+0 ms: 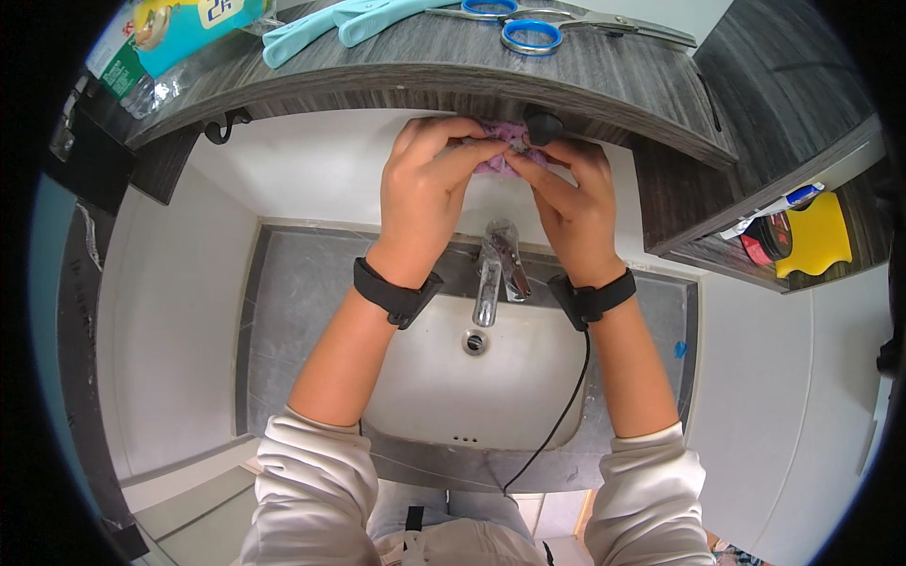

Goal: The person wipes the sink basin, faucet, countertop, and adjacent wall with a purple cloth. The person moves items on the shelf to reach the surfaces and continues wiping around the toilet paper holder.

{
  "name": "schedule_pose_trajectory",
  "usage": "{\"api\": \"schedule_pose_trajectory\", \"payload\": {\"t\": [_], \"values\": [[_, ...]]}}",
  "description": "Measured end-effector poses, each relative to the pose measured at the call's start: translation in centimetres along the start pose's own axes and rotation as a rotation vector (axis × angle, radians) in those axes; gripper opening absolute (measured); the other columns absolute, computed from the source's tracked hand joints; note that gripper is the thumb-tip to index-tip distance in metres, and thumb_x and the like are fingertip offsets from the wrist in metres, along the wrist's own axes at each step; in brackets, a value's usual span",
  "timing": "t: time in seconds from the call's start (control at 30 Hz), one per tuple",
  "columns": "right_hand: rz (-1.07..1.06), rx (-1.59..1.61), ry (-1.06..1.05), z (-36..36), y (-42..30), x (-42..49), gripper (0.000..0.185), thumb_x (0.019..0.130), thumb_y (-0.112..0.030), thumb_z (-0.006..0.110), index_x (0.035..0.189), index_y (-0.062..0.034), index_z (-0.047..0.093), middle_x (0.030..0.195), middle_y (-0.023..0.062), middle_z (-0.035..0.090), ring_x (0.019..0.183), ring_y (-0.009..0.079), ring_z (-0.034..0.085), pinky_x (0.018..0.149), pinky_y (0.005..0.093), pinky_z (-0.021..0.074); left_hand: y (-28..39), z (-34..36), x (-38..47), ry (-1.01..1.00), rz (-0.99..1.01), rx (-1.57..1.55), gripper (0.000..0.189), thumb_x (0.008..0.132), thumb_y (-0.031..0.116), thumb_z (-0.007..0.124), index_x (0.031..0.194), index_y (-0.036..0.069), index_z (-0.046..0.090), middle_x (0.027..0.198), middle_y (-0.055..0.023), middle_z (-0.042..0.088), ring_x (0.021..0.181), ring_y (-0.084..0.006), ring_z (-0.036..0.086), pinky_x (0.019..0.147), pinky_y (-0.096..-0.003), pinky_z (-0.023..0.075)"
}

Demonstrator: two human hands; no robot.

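Note:
Both of my hands are raised above the faucet, just under the front edge of the wood-grain shelf. Between them is a crumpled purple cloth [495,166] with darker patches. My left hand [430,170] pinches its left side with thumb and fingers. My right hand [577,182] grips the right side, its thumb close to the left thumb. A black hook [544,127] on the shelf edge stands right beside the cloth and partly covers it. Whether the cloth touches the hook I cannot tell. A black strap circles each wrist.
Below are a chrome faucet [488,276] and a white sink [481,396] in a grey countertop [297,311]. Scissors [531,35], light-blue clothes hangers [354,25] and a plastic bottle [127,78] lie on the shelf [425,78]. A yellow object [817,237] sits in the right cubby. A cable hangs from my right wrist.

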State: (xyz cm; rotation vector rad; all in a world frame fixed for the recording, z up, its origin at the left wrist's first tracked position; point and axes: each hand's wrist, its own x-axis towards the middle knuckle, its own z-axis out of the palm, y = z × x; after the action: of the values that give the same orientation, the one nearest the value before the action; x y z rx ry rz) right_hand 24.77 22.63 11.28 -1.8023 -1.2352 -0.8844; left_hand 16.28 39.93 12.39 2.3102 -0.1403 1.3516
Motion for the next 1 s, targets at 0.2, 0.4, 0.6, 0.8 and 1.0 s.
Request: {"api": "schedule_pose_trajectory", "payload": {"t": [0.2, 0.4, 0.6, 0.8, 1.0], "values": [[0.052, 0.117, -0.058, 0.1, 0.4, -0.4, 0.044, 0.078, 0.009, 0.077, 0.112, -0.0167, 0.084, 0.116, 0.005, 0.071, 0.107, 0.0255, 0.065, 0.086, 0.0342, 0.0593, 0.0, 0.3, -0.7, -0.003, -0.005, 0.021, 0.027, 0.076, -0.004, 0.075, 0.096, 0.013, 0.083, 0.1, -0.002, 0.071, 0.095, -0.0257, 0.065, 0.08, -0.0376, 0.0568], [0.078, 0.127, -0.125, 0.7, 0.7, -2.1, 0.043, 0.076, 0.01, 0.075, 0.109, -0.016, 0.084, 0.113, 0.0031, 0.071, 0.102, 0.0248, 0.065, 0.083, 0.0347, 0.0593, -0.3, 0.9, -2.4, -0.039, -0.043, 0.006, 0.026, 0.075, -0.005, 0.076, 0.095, 0.012, 0.083, 0.095, -0.0023, 0.069, 0.091, -0.0251, 0.066, 0.078, -0.038, 0.0571], [0.052, 0.073, -0.161, 1.1, 0.9, -3.8, 0.041, 0.074, 0.009, 0.076, 0.108, -0.0134, 0.084, 0.108, 0.0013, 0.072, 0.098, 0.024, 0.065, 0.079, 0.0355, 0.0579, -0.9, 1.7, -4.3, -0.081, -0.083, -0.034, 0.029, 0.074, -0.011, 0.075, 0.095, 0.007, 0.082, 0.093, -0.0052, 0.069, 0.091, -0.0274, 0.065, 0.078, -0.0378, 0.0553], [0.053, 0.047, -0.186, 1.7, 1.1, -5.2, 0.037, 0.075, 0.004, 0.078, 0.107, -0.0143, 0.084, 0.106, 0.0004, 0.071, 0.096, 0.0232, 0.065, 0.078, 0.0355, 0.0587, -1.3, 2.4, -6.0, -0.097, -0.088, -0.028, 0.031, 0.071, -0.01, 0.075, 0.094, 0.009, 0.082, 0.088, -0.0049, 0.066, 0.087, -0.0265, 0.064, 0.074, -0.037, 0.0541], [0.057, 0.045, -0.206, 2.3, 1.4, -6.7, 0.03, 0.077, 0.001, 0.079, 0.103, -0.014, 0.083, 0.104, 0.0002, 0.069, 0.096, 0.0234, 0.066, 0.075, 0.0348, 0.0595, -1.6, 2.9, -7.2, -0.135, -0.084, 0.003, 0.021, 0.074, -0.001, 0.076, 0.092, 0.01, 0.082, 0.085, -0.0018, 0.064, 0.086, -0.0239, 0.063, 0.07, -0.0365, 0.0547]]}}
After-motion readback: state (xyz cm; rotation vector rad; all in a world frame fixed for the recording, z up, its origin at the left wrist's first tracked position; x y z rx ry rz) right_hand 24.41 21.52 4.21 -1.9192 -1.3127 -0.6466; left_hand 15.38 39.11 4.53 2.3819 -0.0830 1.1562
